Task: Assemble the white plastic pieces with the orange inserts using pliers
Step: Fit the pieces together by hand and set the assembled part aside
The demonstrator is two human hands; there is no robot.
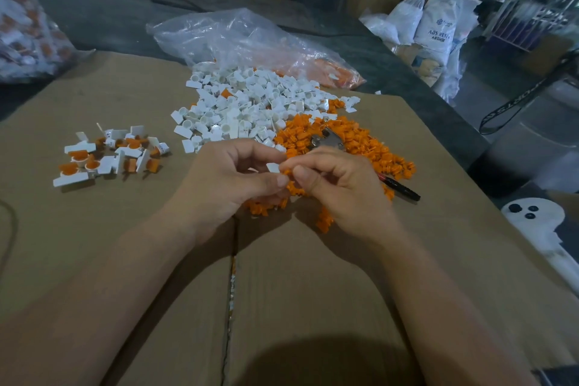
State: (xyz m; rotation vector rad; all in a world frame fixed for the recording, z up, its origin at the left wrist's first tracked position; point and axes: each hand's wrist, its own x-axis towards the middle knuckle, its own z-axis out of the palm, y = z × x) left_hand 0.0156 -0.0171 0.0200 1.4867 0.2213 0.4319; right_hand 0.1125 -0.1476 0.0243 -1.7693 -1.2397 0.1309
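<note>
My left hand (232, 178) pinches a small white plastic piece (273, 167) between thumb and fingers. My right hand (338, 185) meets it from the right and pinches an orange insert (286, 171) against that piece. A heap of white pieces (247, 103) lies behind the hands. To its right spreads a heap of orange inserts (360, 141). The pliers (327, 138) lie on the orange heap, their dark handle (402, 188) sticking out to the right of my right hand. A small group of assembled white-and-orange parts (109, 155) sits at the left.
Everything lies on a cardboard sheet (313, 291) with a seam down its middle. A clear plastic bag (250, 41) holding orange parts lies behind the heaps. Another filled bag (28, 25) stands far left. White sacks (435, 22) and boxes stand beyond the table's right edge.
</note>
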